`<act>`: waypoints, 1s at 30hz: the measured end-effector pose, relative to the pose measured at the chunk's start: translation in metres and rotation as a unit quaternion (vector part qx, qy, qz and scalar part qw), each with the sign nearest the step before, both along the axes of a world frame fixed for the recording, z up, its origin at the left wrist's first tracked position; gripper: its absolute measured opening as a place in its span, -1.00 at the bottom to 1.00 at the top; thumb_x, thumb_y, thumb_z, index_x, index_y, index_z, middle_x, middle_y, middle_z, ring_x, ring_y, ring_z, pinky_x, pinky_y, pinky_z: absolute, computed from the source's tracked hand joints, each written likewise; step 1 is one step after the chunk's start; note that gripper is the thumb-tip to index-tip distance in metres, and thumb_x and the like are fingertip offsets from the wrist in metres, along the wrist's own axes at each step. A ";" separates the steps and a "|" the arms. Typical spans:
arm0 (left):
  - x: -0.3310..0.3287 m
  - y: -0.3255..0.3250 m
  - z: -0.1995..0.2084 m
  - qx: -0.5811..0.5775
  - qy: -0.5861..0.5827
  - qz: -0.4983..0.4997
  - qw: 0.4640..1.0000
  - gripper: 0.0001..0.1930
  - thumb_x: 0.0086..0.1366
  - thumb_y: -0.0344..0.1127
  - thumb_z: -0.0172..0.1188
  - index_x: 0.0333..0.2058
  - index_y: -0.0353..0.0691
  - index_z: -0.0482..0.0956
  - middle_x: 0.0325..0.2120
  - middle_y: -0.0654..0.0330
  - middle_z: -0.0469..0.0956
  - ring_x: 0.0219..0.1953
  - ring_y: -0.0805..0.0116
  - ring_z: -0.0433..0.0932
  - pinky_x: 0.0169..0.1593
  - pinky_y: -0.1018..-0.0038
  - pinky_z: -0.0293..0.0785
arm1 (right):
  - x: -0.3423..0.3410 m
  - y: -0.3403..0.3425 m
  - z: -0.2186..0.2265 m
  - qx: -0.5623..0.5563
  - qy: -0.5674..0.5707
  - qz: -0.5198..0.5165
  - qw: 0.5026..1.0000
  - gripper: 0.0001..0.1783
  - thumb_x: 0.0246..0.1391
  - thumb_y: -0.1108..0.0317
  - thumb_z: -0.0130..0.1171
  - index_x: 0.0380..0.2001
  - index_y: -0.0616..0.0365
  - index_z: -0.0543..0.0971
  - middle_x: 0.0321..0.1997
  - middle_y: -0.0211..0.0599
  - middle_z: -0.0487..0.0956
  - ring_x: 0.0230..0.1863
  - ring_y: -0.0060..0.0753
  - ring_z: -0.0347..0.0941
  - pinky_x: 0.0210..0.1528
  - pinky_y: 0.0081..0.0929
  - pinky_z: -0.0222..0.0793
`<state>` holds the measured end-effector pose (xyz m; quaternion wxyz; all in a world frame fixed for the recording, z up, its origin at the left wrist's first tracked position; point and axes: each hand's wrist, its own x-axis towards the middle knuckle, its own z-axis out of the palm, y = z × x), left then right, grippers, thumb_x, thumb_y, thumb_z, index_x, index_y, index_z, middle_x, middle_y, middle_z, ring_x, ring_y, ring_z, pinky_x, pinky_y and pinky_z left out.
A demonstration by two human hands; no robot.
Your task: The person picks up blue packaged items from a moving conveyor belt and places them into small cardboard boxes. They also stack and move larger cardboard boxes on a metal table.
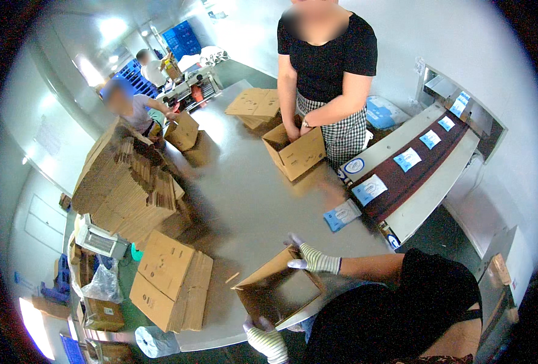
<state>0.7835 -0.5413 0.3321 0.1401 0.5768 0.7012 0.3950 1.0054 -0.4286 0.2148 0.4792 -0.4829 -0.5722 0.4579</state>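
An opened cardboard box [269,276] stands at the near edge of the table, tilted a little. Its brown walls are spread into a square, and a greyish patch shows inside; whether that is a bottom or the table I cannot tell. My right hand [313,259], in a white striped glove, grips the far wall at its upper edge. At the near corner, my left hand [266,341] in a matching glove holds the box by its side. A flat stack of folded cartons [170,282] lies to the left of it.
Across the metal table [220,182], a co-worker in black [326,60] reaches into another box [294,151]. A conveyor [412,167] at right carries blue-and-white packets [369,189]. A tall carton pile [126,182] and another person [132,109] are at left.
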 end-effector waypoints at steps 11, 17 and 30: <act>0.018 0.004 -0.011 0.022 0.280 -0.206 0.937 -0.71 0.17 -0.13 0.08 -0.36 -0.28 0.48 -0.42 -0.03 0.55 -0.39 0.01 0.54 -0.36 0.19 0.48 | -0.011 -0.011 0.041 -0.087 -0.260 -0.006 0.962 0.24 -0.31 -0.12 0.40 0.23 0.41 -0.05 0.21 0.28 0.18 0.25 0.14 0.11 0.30 -0.20 0.02; 0.013 0.041 -0.012 -0.140 0.322 -0.233 0.907 -0.64 0.28 -0.02 -0.10 -0.45 -0.16 0.50 -0.67 0.02 0.50 -0.62 0.00 0.50 -0.52 0.17 0.44 | -0.001 0.008 0.000 -0.051 -0.249 0.005 0.967 0.19 -0.30 -0.10 0.40 0.21 0.42 0.00 0.19 0.25 0.22 0.22 0.11 0.16 0.28 -0.24 0.07; 0.026 0.051 -0.073 0.021 0.322 -0.414 0.851 -0.75 0.21 -0.19 0.01 -0.45 -0.23 0.55 -0.50 -0.02 0.55 -0.34 0.02 0.52 0.00 0.15 0.32 | 0.021 -0.012 0.003 -0.195 -0.146 0.135 0.961 -0.20 -0.19 0.03 0.38 0.02 0.31 0.32 0.07 0.05 0.41 0.10 -0.09 0.33 0.12 -0.29 0.25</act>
